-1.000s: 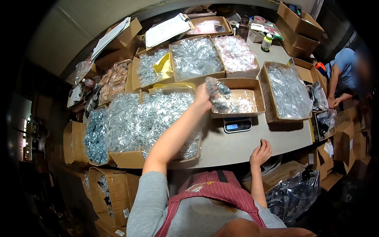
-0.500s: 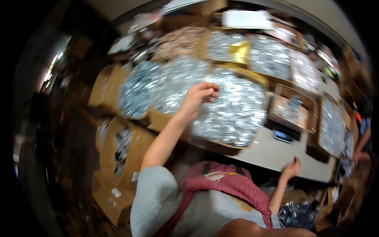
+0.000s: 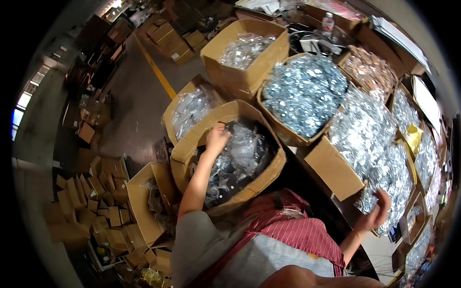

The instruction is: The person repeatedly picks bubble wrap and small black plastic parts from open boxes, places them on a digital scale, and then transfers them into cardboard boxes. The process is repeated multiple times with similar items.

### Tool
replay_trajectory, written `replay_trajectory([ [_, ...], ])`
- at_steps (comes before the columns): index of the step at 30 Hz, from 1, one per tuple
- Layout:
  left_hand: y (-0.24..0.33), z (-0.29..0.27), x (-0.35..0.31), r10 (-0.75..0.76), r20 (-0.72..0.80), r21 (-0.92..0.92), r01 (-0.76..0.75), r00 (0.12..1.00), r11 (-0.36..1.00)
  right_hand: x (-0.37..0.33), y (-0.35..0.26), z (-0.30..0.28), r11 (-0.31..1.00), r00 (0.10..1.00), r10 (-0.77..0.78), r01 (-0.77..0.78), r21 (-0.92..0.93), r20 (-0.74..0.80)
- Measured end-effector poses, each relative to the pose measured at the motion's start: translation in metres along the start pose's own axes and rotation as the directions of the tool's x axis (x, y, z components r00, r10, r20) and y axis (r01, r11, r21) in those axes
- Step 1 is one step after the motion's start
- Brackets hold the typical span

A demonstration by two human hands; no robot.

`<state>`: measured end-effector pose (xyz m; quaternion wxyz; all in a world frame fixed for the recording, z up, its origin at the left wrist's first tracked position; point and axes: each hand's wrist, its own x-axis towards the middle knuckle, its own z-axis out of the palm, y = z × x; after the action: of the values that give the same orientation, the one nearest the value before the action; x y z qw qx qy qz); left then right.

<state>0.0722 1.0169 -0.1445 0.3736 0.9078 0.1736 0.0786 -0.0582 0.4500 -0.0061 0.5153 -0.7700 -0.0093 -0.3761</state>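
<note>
Where the left hand dips: just inside the upper-left rim of a tall, rounded brown cardboard box, the bare left hand has bent fingers beside clear plastic bags with dark contents; the fingertips are partly hidden, so I cannot tell whether they grip anything.
Bagged dark pieces: heaped inside that box, spreading toward its lower edge; the shapes within the plastic are hard to make out.
Right hand: the bare right hand, thumb and fingers curved and apart, is at the lower edge of a broad heap of shiny silver packets; touching or just above, I cannot tell.
Writing: a white label on a brown floor carton and the wrapper of a clear, white-capped plastic bottle are too small to read.
Count: two hands, one such bottle, one crumpled yellow plastic bag among the silver packets, one heap of bluish-silver packets.
Cut off: boxes at the far right fade into the dark lens rim.
</note>
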Motion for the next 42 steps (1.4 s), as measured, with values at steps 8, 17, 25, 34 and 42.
replay_trajectory([
  [8, 0.020, -0.027, 0.052, 0.353, -0.052, 0.097, -0.347, 0.934, 0.933, 0.006, -0.080, 0.264, 0.948, 0.540, -0.277, 0.290, 0.134, 0.795],
  [17, -0.128, -0.059, 0.197, 0.097, 0.230, 0.444, -0.193, 0.968, 0.875, -0.046, -0.050, 0.329, 0.953, 0.369, -0.093, 0.302, -0.025, 0.925],
  [25, -0.021, -0.072, 0.230, 0.560, -0.108, 0.241, -0.525, 0.822, 0.816, -0.047, -0.050, 0.332, 0.970, 0.452, -0.058, 0.235, -0.056, 0.890],
  [34, 0.191, -0.008, 0.290, 0.628, 0.275, 0.116, -0.674, 0.727, 0.730, -0.046, -0.047, 0.330, 0.962, 0.425, -0.051, 0.264, -0.070, 0.904],
  [42, 0.224, 0.006, 0.292, 0.582, 0.342, 0.087, -0.642, 0.738, 0.762, -0.058, -0.031, 0.314, 0.950, 0.465, -0.047, 0.295, -0.105, 0.884],
])
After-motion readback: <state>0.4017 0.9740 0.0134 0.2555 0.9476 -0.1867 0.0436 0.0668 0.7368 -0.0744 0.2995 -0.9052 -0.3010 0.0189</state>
